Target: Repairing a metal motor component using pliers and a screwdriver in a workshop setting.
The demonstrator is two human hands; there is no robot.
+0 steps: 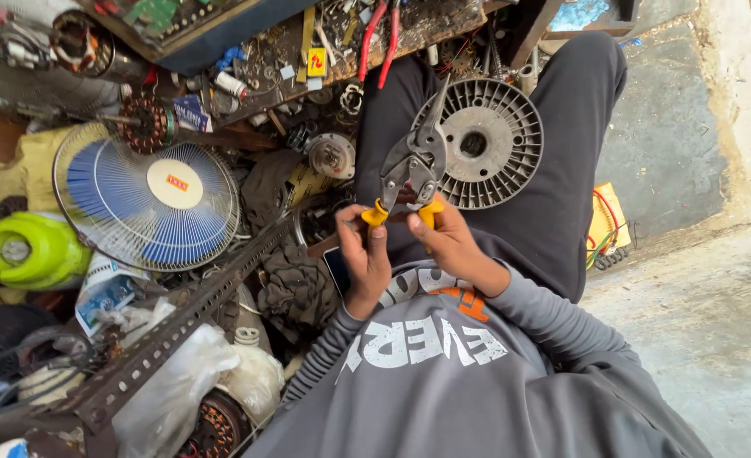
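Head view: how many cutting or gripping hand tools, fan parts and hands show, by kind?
Yellow-handled snips, held by both the left hand and the right hand: 1
Red-handled pliers on the bench: 1
Grey finned fan housing on the lap: 1
Blue table fan with wire guard: 1
Hands: 2
Total: 6

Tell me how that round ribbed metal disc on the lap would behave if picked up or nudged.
The ribbed metal disc looks like cast metal, so probably stiff and fairly heavy for its size. It lies tilted on the trouser leg, not on a flat surface, so a nudge might slide it off. Being round, it could roll if it lands on edge.
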